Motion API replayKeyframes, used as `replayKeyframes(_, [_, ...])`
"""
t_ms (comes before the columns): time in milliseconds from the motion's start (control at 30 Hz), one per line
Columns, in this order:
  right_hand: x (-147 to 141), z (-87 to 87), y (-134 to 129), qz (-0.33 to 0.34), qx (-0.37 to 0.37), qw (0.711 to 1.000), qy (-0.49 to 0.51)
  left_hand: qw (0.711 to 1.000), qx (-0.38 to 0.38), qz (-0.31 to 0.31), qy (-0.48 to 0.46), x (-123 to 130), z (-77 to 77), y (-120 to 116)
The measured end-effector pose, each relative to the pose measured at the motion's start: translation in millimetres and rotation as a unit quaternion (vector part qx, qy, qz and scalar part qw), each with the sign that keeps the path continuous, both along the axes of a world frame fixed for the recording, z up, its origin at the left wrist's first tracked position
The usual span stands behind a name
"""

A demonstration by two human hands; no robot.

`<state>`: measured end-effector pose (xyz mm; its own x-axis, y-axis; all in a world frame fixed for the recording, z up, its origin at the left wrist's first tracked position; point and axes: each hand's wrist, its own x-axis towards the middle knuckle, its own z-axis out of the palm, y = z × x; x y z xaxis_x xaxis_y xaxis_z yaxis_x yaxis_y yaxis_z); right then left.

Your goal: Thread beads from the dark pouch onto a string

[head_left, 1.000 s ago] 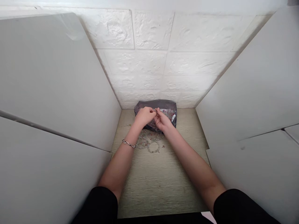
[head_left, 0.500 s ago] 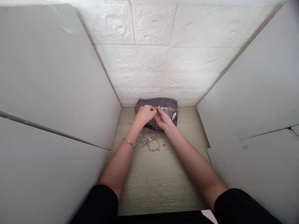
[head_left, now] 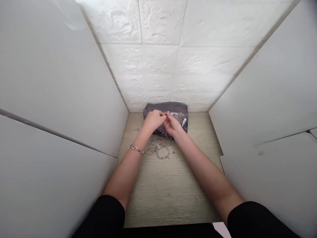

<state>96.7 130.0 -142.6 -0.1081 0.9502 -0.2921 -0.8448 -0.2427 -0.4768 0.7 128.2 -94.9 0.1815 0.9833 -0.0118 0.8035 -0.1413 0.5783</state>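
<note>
Both hands meet over a dark plastic bag (head_left: 165, 106) whose open top shows many small beads. My left hand (head_left: 154, 119) is closed, thumb and index finger pinched. Its fingertips touch those of my right hand (head_left: 171, 124), which is also closed with thumb and finger together. Whatever they hold between them is too small to make out. Just in front of the bag, several clear beaded strands lie in a heap, partly behind my left wrist. One beaded ring (head_left: 162, 153) rests nearest to me, with a small reddish piece (head_left: 173, 152) beside it.
The pale wood-grain surface (head_left: 170, 191) runs up to a white brick-patterned wall (head_left: 158, 59). Light grey panels stand close on the left (head_left: 56, 76) and right (head_left: 267, 99). A chain bracelet (head_left: 137, 149) circles my left wrist.
The whole view has shifted slightly, so the wall and bag sit a little higher. Both hands keep nearly the same pinched pose over the bag.
</note>
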Motion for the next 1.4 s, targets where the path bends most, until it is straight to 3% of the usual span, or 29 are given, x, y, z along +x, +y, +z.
replayKeyframes(733, [-5.8,1.0,-3.1,-0.012,0.058,0.998,0.000,0.999,0.041,0.022,-0.002,1.3,0.5,4.1])
replayKeyframes(1133, [-2.7,4.4,-2.6,-0.023,0.017,0.999,0.018,0.996,0.079,-0.010,-0.029,1.2,1.1,3.6])
replayKeyframes(1400, [-0.5,9.0,-3.0,-0.052,0.016,0.998,0.015,0.996,0.066,0.013,-0.067,0.0,-0.6,6.2])
